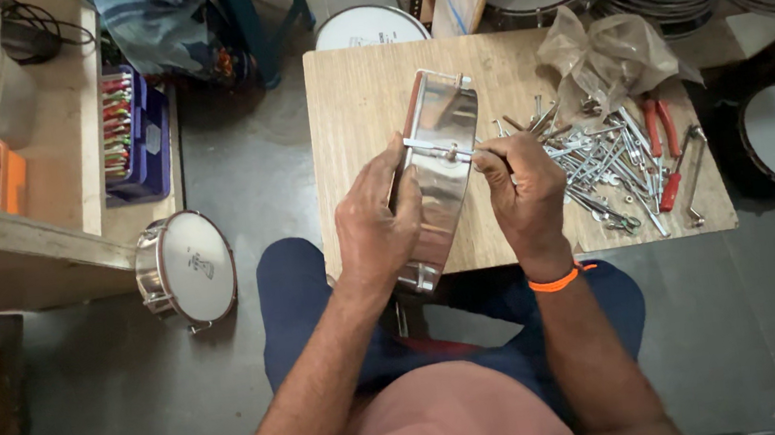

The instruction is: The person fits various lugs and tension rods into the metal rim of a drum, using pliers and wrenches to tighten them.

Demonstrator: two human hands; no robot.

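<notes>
A small wooden bench is sitting on a grey concrete floor in what's looking like a drum workshop — finished drums are lying on the floor to the left, and more are stacking up along the top right. A blue tray of colourful small parts is resting on a wooden shelf at the left. On the bench's right half, a crumpled plastic bag is lying open above a loose heap of metal rods and bolts, with red-handled pliers just beside it near the right edge. The left half of the bench is staying bare. The left hand is gripping a shiny metal drum shell on edge over the bench's front edge, while the right hand is pinching a thin rod against the shell's side.
</notes>
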